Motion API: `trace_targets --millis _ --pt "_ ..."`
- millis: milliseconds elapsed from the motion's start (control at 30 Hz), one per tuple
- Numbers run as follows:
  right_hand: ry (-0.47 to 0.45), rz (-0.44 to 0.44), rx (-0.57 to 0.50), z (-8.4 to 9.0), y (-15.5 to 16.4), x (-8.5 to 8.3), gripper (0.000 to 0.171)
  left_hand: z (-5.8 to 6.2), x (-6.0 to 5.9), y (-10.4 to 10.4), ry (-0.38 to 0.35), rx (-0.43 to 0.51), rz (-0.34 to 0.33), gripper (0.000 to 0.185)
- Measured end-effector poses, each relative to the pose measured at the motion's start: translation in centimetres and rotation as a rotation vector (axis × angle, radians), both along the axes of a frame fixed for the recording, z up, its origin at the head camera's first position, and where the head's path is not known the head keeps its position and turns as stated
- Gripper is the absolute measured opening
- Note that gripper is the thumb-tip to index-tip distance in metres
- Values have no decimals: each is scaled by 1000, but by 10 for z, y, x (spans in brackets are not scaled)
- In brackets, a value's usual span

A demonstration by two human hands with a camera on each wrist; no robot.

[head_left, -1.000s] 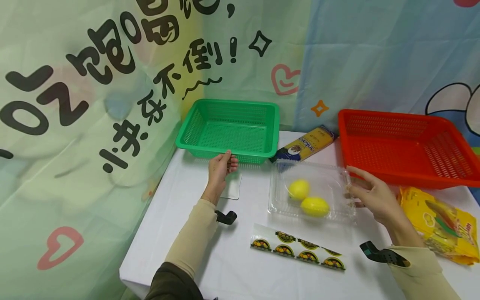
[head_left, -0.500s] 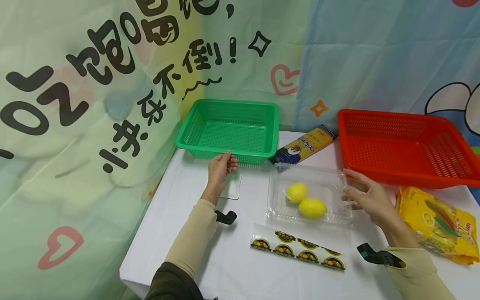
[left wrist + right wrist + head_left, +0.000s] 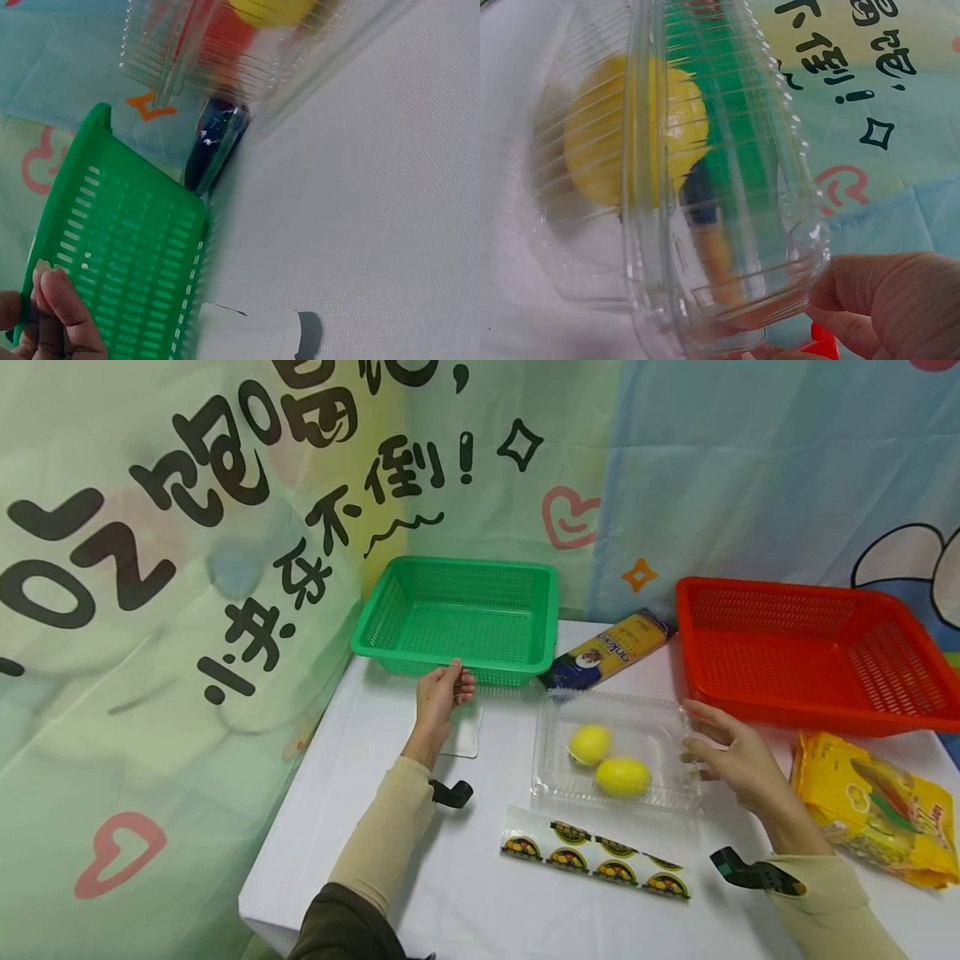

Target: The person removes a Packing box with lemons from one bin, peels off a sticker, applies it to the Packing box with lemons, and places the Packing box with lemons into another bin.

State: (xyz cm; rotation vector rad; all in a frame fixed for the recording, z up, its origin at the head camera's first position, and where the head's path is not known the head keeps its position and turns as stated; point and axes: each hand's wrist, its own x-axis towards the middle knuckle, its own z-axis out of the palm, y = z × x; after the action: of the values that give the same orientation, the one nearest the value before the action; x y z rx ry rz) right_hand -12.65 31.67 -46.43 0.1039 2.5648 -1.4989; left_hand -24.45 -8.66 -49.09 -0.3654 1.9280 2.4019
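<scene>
Two hands work the bench: the left hand (image 3: 444, 689) still pinches the green basket's (image 3: 465, 618) front rim, unmoved. The right hand (image 3: 731, 756), fingers curled on the clear clamshell box's (image 3: 615, 752) right edge, has slid it and its two lemons (image 3: 607, 762) leftward, suggesting repositioning continues.

Light falls bright and even over my surface (image 3: 465, 877), with only soft, short shadows under my sleeves. The head view is sharp, bending slightly at its edges. My right wrist view is blurred up close, with pale glare streaking the clear plastic clamshell (image 3: 705, 247). My left wrist view goes soft near my fingers (image 3: 52, 315).
</scene>
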Motion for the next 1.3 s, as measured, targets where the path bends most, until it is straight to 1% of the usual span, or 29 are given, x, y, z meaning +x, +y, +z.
trace_targets --millis 267,433,600,733,833,900,1000,1133,1233,1300 --pt "-18 3 54 0 -3 1 64 1 1 0 -12 1 -1 34" --pt "-34 23 51 1 -2 2 66 1 0 -1 -18 1 -10 35" --pt "-59 32 42 1 -2 6 69 1 0 -1 -23 1 -33 36" --pt "-72 25 44 0 -2 8 72 0 4 -2 -28 12 -95 42" --pt "-64 6 55 0 -1 9 72 1 10 -3 -37 23 -167 48" --pt "-44 -14 68 1 0 11 71 2 14 -4 -45 11 -209 48" --pt "4 -56 98 3 0 14 68 4 23 -6 -55 -38 -272 44" --pt "95 -132 141 7 0 17 59 6 36 -9 -71 -121 -359 36" --pt "149 -182 171 11 -2 20 52 6 46 -13 -84 -169 -424 35" --pt "173 -202 183 14 -4 21 48 5 52 -14 -89 -197 -456 36"
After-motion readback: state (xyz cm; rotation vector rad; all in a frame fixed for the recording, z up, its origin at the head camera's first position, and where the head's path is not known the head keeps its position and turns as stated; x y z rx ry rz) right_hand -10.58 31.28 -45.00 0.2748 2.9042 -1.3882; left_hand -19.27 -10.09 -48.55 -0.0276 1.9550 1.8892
